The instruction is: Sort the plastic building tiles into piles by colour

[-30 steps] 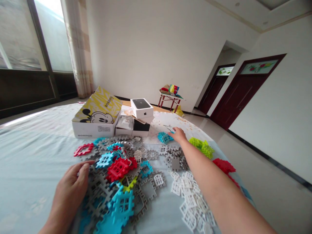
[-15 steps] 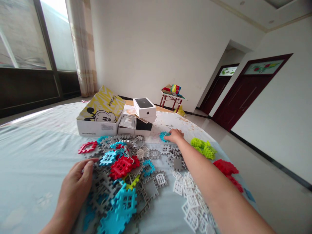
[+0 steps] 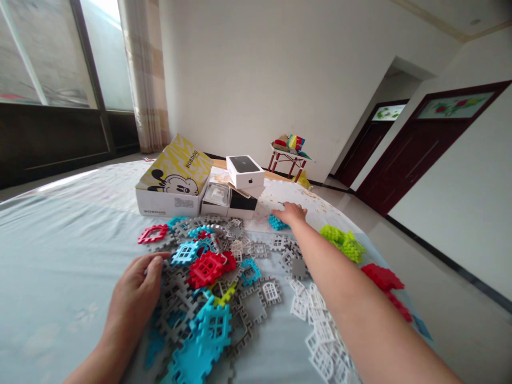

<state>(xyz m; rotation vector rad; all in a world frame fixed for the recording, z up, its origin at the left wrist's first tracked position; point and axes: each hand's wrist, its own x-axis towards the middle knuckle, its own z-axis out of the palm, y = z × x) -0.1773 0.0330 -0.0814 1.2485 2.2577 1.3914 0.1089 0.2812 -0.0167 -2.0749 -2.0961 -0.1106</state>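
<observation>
A heap of interlocking plastic tiles in grey, blue, red and white lies on a pale blue bedsheet. My left hand rests flat at the heap's left edge, fingers slightly curled and open, touching grey pieces. My right arm stretches far forward; my right hand lies palm down with fingers extended over a small stack of blue tiles, touching them. A red window tile tops the heap's middle.
A yellow cartoon shoebox and stacked white phone boxes stand behind the heap. Green tiles and red tiles lie near the bed's right edge, white tiles beside my arm. A small red table stands by the wall.
My right hand shifted slightly left over the blue tile stack and flattened. The camera view drifted, so everything sits a little further right. My left hand stayed on the heap.
</observation>
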